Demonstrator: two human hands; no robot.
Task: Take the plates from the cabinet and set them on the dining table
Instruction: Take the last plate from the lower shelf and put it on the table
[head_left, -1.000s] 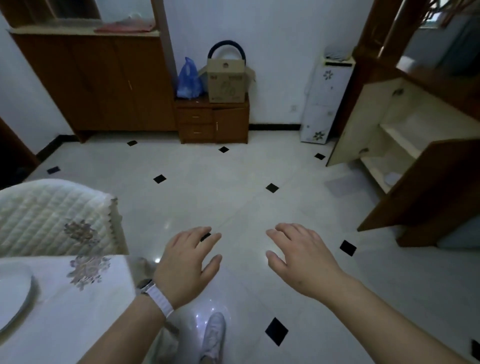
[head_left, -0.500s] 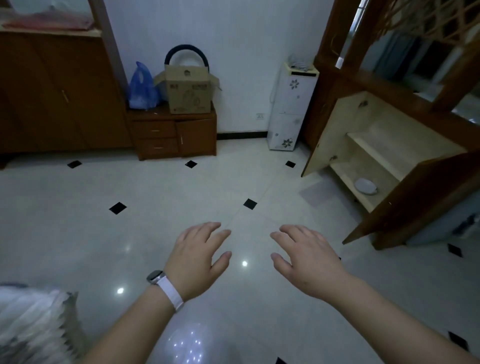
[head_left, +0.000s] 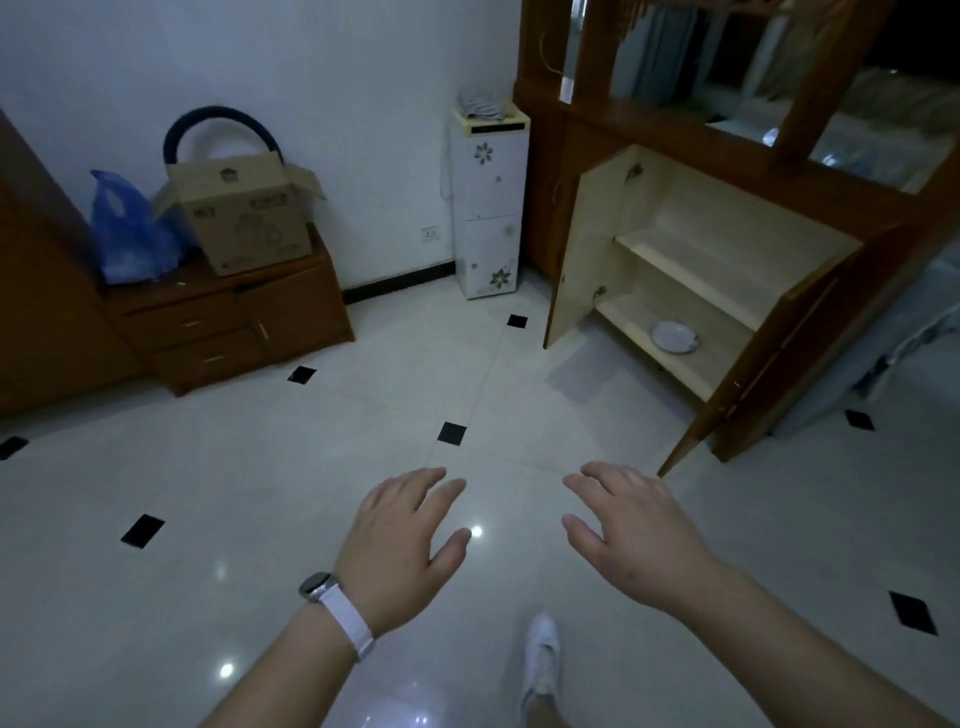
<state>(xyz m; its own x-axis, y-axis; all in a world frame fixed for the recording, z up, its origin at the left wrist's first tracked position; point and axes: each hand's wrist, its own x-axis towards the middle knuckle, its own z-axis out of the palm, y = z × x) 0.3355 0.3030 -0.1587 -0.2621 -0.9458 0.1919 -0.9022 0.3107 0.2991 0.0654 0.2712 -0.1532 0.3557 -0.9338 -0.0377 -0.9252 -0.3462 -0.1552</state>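
hands: 2, the left hand and the right hand, both empty with fingers spread | plate: 1 | cabinet doors open: 2 | cardboard box: 1 | blue plastic bag: 1 | wristwatch: 1 | white shoe: 1

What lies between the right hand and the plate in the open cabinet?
In the head view, only bare tiled floor separates the right hand from the plate on the cabinet's bottom shelf; both doors stand open.
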